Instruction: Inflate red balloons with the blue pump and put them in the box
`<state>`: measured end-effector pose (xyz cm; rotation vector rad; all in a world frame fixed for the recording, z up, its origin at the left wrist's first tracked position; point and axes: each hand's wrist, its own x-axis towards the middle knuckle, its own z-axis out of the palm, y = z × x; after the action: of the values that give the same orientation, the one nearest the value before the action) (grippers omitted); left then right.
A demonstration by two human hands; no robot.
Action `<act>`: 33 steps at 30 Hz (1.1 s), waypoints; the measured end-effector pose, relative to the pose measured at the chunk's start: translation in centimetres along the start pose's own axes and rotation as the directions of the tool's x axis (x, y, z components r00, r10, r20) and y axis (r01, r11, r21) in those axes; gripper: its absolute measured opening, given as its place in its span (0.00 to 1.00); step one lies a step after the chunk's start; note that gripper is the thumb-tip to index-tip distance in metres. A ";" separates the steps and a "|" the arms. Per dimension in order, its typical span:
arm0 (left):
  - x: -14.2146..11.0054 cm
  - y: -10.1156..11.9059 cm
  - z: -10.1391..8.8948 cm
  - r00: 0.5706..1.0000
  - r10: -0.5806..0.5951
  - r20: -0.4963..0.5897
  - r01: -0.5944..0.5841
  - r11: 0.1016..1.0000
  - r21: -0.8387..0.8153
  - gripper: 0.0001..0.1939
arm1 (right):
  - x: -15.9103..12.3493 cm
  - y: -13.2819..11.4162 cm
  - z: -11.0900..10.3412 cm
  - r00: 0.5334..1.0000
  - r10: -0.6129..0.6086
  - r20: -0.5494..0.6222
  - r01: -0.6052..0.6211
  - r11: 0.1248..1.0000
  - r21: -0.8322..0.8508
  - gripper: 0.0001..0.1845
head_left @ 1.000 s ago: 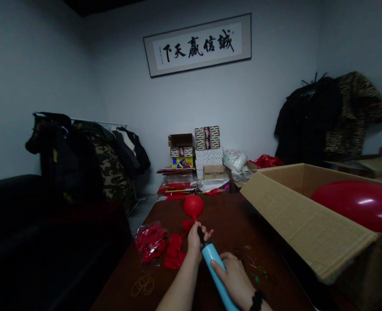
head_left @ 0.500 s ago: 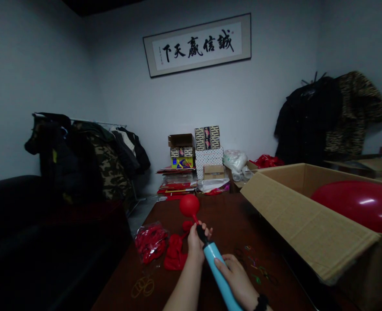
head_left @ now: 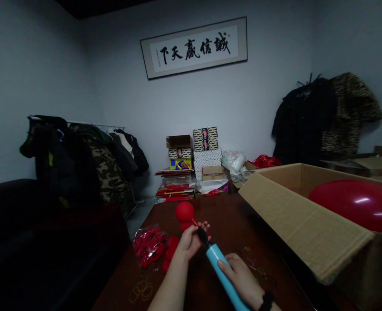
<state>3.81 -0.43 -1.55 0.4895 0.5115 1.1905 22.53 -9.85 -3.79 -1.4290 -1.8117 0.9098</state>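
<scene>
A light-blue hand pump [head_left: 223,273] slants up and away from me over the table. My right hand [head_left: 241,276] is wrapped round its barrel, thumb on top. A small, partly inflated red balloon [head_left: 185,212] sits on the pump's black nozzle [head_left: 202,236]. My left hand [head_left: 191,242] cups the balloon's neck and nozzle, the thumb at the near side and the fingertips loosely raised behind. Left of this hand lie loose red balloons [head_left: 170,252], partly hidden by my forearm, and a clear bag of red balloons [head_left: 149,246].
A big open cardboard box [head_left: 304,220] with a large red balloon [head_left: 356,203] inside flanks the right of the brown table [head_left: 165,211]. Rubber bands [head_left: 141,291] lie at the near left, small coloured bands [head_left: 259,272] on the right. Stacked boxes [head_left: 207,157] stand behind.
My left hand's fingers have loosened and spread round the nozzle. The balloon has tipped a little left and down, and the pump's front end has shifted slightly right.
</scene>
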 end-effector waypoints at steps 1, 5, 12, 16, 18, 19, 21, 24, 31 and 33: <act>0.1 -0.2 0.0 1.000 0.020 -0.005 -0.020 1.000 -0.014 0.06 | 0.0 0.0 0.2 1.000 0.000 -0.009 0.000 1.000 -0.016 0.36; 0.4 -0.9 -0.3 0.998 0.057 -0.004 -0.057 0.996 -0.070 0.09 | 0.0 0.0 0.5 1.000 -0.005 -0.019 0.003 0.998 -0.065 0.34; 0.0 -0.7 -1.5 0.997 -0.074 0.002 0.074 0.995 -0.062 0.11 | -0.5 0.1 -1.0 0.999 -0.038 0.019 0.039 0.997 -0.072 0.29; -0.1 -0.4 -1.5 0.988 -0.154 -0.028 0.155 0.986 0.058 0.11 | -0.6 -0.1 -1.2 0.999 -0.046 -0.005 0.045 0.986 -0.161 0.25; 0.0 -0.2 -1.4 0.986 -0.129 -0.103 0.145 0.975 0.171 0.11 | -0.6 0.0 -1.0 0.999 -0.029 -0.038 0.019 0.970 -0.243 0.24; 0.0 -0.2 -1.2 0.983 -0.106 -0.152 0.139 0.963 0.232 0.11 | -0.6 0.0 -0.9 0.998 -0.017 -0.063 -0.001 0.959 -0.282 0.23; 0.2 -0.2 -1.0 0.968 -0.066 -0.244 0.145 0.936 0.320 0.10 | -0.5 0.2 -0.5 0.994 0.002 -0.114 -0.042 0.937 -0.348 0.23; 0.5 -0.6 -0.7 0.949 -0.065 -0.307 0.166 0.935 0.314 0.09 | -0.3 0.4 0.1 0.988 -0.014 -0.151 -0.049 0.913 -0.405 0.23; 1.3 -2.4 0.2 0.954 -0.014 -0.301 0.039 0.996 0.077 0.05 | 0.3 0.8 1.1 0.991 0.003 -0.132 -0.056 0.917 -0.395 0.26; 1.6 -2.9 0.4 0.953 0.005 -0.302 0.013 0.998 0.058 0.03 | 0.5 0.9 1.3 0.991 0.002 -0.135 -0.056 0.916 -0.398 0.27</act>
<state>6.64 0.16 -3.12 0.3567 0.8119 1.2558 21.83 -9.40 -5.27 -1.7231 -1.9543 0.4537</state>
